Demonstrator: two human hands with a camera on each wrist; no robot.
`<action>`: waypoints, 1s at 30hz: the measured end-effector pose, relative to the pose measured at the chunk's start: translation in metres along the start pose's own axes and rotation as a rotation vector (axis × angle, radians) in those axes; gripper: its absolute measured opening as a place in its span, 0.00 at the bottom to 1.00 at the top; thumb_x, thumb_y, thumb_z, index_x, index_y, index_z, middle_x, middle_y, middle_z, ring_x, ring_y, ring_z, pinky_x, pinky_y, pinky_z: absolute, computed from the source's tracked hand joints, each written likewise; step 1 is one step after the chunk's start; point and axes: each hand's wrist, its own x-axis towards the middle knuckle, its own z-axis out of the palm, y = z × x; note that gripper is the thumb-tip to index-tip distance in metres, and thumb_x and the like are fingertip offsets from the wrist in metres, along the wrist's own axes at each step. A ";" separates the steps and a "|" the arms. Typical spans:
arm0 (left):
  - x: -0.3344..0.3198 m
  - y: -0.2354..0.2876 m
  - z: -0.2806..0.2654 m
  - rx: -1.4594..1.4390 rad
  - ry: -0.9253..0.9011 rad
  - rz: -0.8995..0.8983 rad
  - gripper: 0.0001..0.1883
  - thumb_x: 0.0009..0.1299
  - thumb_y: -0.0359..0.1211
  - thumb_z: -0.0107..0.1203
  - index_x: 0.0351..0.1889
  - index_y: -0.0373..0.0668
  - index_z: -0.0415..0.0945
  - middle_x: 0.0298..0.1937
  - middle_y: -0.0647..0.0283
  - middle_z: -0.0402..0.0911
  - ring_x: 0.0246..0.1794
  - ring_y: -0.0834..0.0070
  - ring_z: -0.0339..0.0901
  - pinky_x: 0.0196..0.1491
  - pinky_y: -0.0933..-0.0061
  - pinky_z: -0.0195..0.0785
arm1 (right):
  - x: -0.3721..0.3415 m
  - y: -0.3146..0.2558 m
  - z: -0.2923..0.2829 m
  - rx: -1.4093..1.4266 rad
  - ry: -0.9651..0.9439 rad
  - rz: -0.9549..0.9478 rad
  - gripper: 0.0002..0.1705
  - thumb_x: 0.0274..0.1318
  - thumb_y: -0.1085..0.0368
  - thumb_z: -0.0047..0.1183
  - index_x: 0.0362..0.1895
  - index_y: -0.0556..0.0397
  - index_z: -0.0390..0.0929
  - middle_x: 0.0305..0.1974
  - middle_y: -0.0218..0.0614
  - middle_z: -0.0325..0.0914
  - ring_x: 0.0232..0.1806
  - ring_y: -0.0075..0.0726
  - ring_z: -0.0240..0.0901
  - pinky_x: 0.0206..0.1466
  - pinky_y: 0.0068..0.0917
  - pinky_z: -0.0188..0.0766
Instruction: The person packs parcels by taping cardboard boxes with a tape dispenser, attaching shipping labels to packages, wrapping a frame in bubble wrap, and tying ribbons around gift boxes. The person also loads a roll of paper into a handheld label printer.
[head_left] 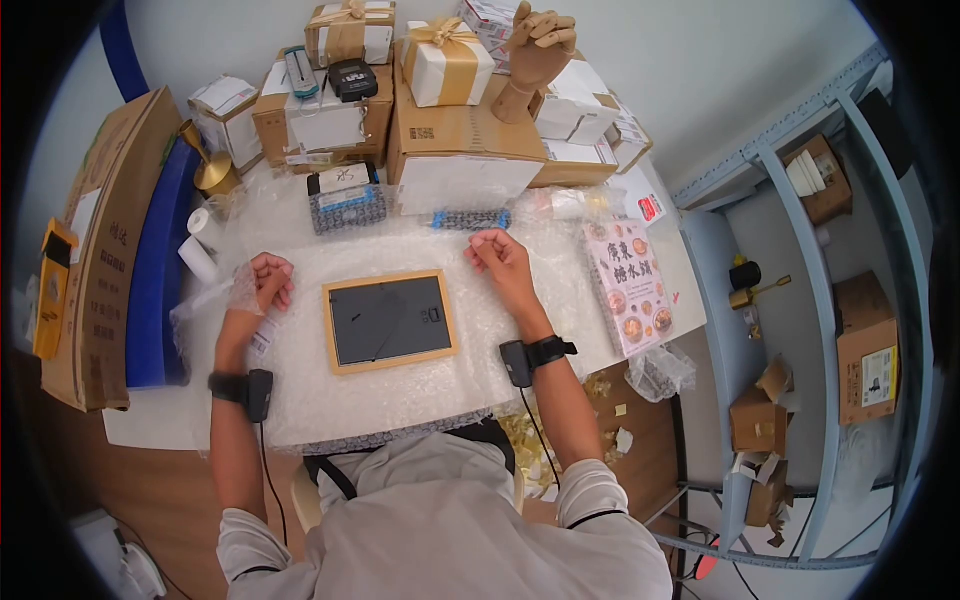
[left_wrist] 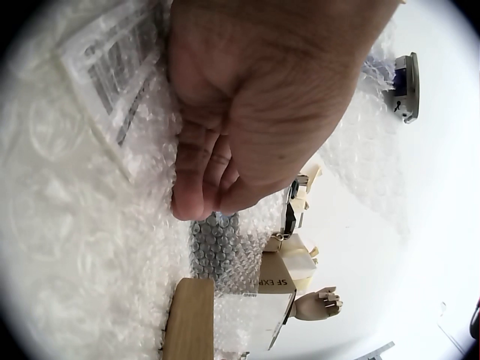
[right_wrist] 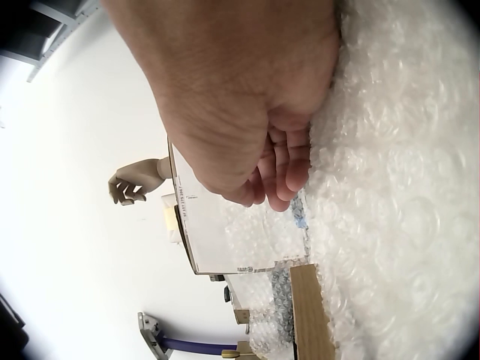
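A picture frame with a light wood border lies back up on a sheet of bubble wrap; its dark backing faces upward. To its left, my left hand rests on the wrap, fingers loosely curled, with a raised edge of clear wrap against its outer side. Beyond the frame's upper right corner my right hand rests likewise, its fingers loosely bent around nothing. The wrist views show both hands beside the frame's wooden edge, apart from it.
Cardboard boxes, a ribboned gift box and a wooden hand model stand at the back. Bubble-wrapped packages lie before them. A pink book is at right, white rolls at left, a metal shelf far right.
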 end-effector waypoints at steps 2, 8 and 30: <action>0.000 -0.001 -0.001 0.005 -0.001 0.002 0.06 0.75 0.32 0.54 0.41 0.38 0.77 0.29 0.67 0.79 0.24 0.84 0.74 0.28 0.81 0.69 | 0.000 0.002 0.000 -0.005 0.000 0.001 0.11 0.69 0.62 0.55 0.45 0.58 0.79 0.34 0.32 0.82 0.33 0.20 0.73 0.38 0.20 0.70; 0.001 -0.003 -0.002 0.020 -0.010 0.007 0.05 0.75 0.31 0.54 0.42 0.39 0.77 0.29 0.67 0.79 0.24 0.84 0.74 0.28 0.82 0.69 | 0.001 0.002 0.000 -0.033 -0.006 0.001 0.11 0.70 0.61 0.55 0.44 0.57 0.79 0.34 0.31 0.82 0.33 0.19 0.73 0.37 0.20 0.70; 0.001 -0.004 -0.001 0.029 -0.001 0.002 0.05 0.74 0.32 0.56 0.42 0.39 0.77 0.28 0.68 0.79 0.24 0.85 0.73 0.27 0.82 0.68 | 0.000 0.001 0.001 -0.055 -0.013 -0.004 0.10 0.70 0.61 0.55 0.44 0.56 0.79 0.33 0.30 0.82 0.33 0.18 0.72 0.37 0.19 0.69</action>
